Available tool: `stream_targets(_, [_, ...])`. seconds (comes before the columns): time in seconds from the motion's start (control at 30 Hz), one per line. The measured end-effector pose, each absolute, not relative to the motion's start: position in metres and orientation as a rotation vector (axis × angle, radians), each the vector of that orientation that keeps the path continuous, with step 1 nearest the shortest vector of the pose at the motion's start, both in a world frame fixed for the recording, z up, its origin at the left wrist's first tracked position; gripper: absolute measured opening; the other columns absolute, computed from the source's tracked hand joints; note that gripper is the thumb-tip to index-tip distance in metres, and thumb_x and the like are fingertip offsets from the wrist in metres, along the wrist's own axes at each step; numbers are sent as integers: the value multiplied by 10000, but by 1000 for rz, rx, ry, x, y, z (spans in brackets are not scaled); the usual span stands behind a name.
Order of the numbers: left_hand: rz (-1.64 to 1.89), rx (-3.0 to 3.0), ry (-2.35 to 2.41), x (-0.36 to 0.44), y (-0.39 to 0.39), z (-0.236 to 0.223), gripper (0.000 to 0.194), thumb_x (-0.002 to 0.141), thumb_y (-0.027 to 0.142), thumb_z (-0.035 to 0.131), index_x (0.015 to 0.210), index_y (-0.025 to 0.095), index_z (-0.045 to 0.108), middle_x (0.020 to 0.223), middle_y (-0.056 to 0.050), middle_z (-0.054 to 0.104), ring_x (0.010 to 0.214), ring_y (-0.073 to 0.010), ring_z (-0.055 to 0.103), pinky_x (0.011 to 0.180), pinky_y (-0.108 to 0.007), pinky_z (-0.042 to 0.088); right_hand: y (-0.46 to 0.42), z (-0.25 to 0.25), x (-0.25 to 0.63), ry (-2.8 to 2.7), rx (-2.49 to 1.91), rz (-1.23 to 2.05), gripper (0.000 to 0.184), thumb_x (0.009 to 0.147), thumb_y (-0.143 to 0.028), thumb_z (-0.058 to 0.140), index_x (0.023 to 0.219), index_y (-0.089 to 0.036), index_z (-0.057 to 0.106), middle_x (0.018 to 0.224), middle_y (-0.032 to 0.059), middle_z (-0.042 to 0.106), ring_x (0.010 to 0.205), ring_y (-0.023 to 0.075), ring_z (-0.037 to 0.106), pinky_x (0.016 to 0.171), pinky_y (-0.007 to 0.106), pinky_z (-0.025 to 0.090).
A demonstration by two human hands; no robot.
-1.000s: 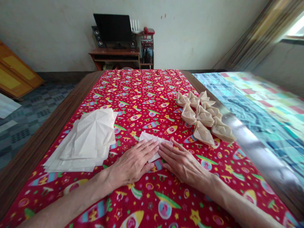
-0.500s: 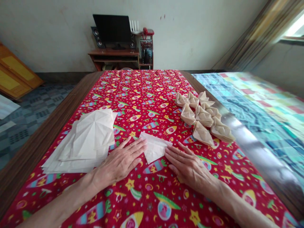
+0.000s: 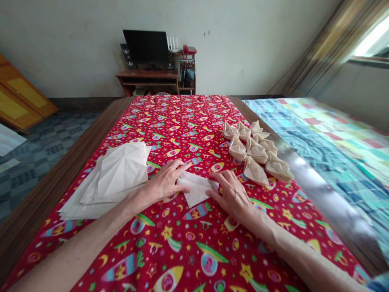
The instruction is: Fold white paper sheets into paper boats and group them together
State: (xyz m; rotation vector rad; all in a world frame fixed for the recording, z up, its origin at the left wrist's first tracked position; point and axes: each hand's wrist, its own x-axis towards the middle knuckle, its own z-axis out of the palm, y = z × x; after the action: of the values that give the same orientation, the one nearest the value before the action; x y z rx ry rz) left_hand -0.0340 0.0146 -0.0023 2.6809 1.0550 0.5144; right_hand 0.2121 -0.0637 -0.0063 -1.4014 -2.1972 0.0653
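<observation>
A small white sheet of paper [image 3: 197,190], folded to a roughly triangular shape with one point towards me, lies flat on the red patterned cloth [image 3: 194,247]. At its left corner is my left hand [image 3: 167,178], thumb on the paper's near side and fingers over the far edge. The right corner sits between the thumb and curled fingers of my right hand [image 3: 229,192]. To the left of my left hand lies a stack of creased white paper sheets [image 3: 121,172], partly covered by my forearm. Several folded beige paper pieces [image 3: 257,150] stand grouped beyond my right hand.
The cloth covers a dark wooden table [image 3: 109,111]. Against the far wall, a desk [image 3: 146,77] carries a black monitor [image 3: 146,46], speakers and a red telephone [image 3: 189,50]. A bed with a checked cover [image 3: 304,134] adjoins the table's right side.
Both hands have gone from lying flat beside the folded paper to bent fingers and thumbs at its corners. The left hand has shifted up and away. The head view has tilted up slightly.
</observation>
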Motion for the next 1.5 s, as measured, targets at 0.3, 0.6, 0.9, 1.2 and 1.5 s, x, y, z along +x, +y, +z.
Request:
stream_targets(0.3, [272, 2573, 1119, -22, 23, 13, 390, 664, 350, 743, 976, 187, 574, 920, -11, 586, 903, -201, 571, 803, -308, 460, -62, -12, 216, -2186, -1283, 54, 583, 862, -294, 584, 1361, -184, 304, 1145, 144, 498, 1037, 265, 518, 888, 457, 464])
stream_targets(0.6, [264, 2289, 1189, -13, 14, 26, 284, 653, 226, 693, 924, 203, 612, 726, 53, 632, 656, -132, 597, 561, -203, 418, -56, 3, 212, -2217, -1382, 208, 225, 786, -278, 662, 968, -194, 560, 931, 66, 568, 820, 195, 554, 701, 325, 474])
stream_targets(0.9, [886, 2399, 1043, -17, -4, 28, 76, 762, 130, 587, 800, 193, 607, 788, 19, 639, 730, -132, 604, 681, -227, 459, -42, 22, 215, -2235, -1226, 255, 132, 866, -205, 526, 748, -192, 583, 723, 6, 587, 681, 128, 536, 604, 239, 389])
stream_targets(1.2, [721, 2922, 1115, -23, -17, 22, 231, 811, 29, 452, 884, 187, 603, 916, -39, 638, 916, -209, 547, 816, -365, 410, -40, 19, 217, -2459, -1065, -422, 210, 930, -179, 421, 818, -181, 599, 834, 65, 586, 747, 182, 461, 659, 333, 342])
stream_targets(1.5, [711, 2820, 1008, -31, -33, -2, 192, 893, 102, 466, 969, 187, 621, 989, -48, 640, 942, -191, 567, 849, -354, 466, -56, 5, 225, -2623, -1072, -192, 212, 950, -169, 389, 948, -172, 602, 865, 69, 572, 774, 179, 482, 662, 303, 423])
